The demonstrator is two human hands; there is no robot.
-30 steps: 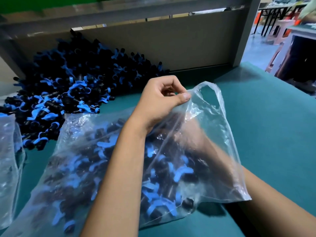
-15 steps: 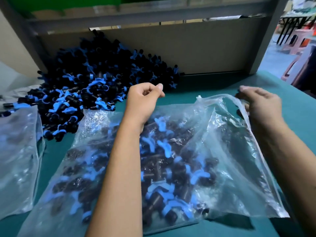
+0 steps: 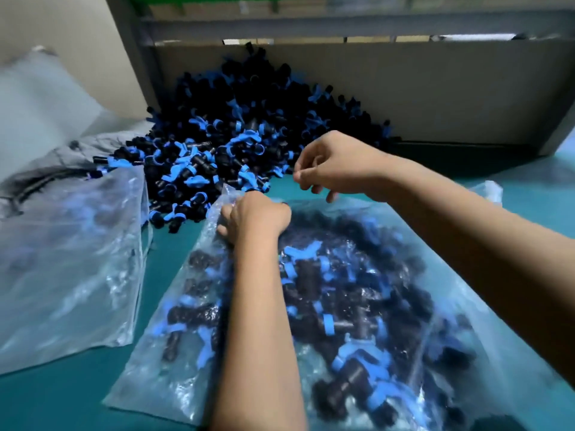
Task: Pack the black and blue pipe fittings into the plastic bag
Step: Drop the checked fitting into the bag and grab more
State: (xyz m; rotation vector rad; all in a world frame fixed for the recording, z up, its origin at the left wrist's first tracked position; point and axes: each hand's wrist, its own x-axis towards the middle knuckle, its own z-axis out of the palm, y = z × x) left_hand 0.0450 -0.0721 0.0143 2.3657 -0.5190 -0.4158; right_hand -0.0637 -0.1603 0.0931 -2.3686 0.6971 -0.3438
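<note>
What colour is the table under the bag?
Teal green table, clearest in the head view.

Dim, flat indoor light w/ a cool blue-green cast; source prob. overhead, not in view. Soft shadows only: dark band at the foot of the back panel (image 3: 466,98), faint shade beside the left forearm. Motion blur across most of the frame, worst at lower right, where the plastic bag (image 3: 389,306) smears into streaks. Broad dull sheen on a second bag (image 3: 68,259) at left, no hard glare. Sharpest near centre, on the pile of fittings (image 3: 236,144) & both hands; black parts there crush into one dark mass. Wide-angle bowing at edges: shelf frame (image 3: 342,24) leans & curves. Corners soft.
</note>
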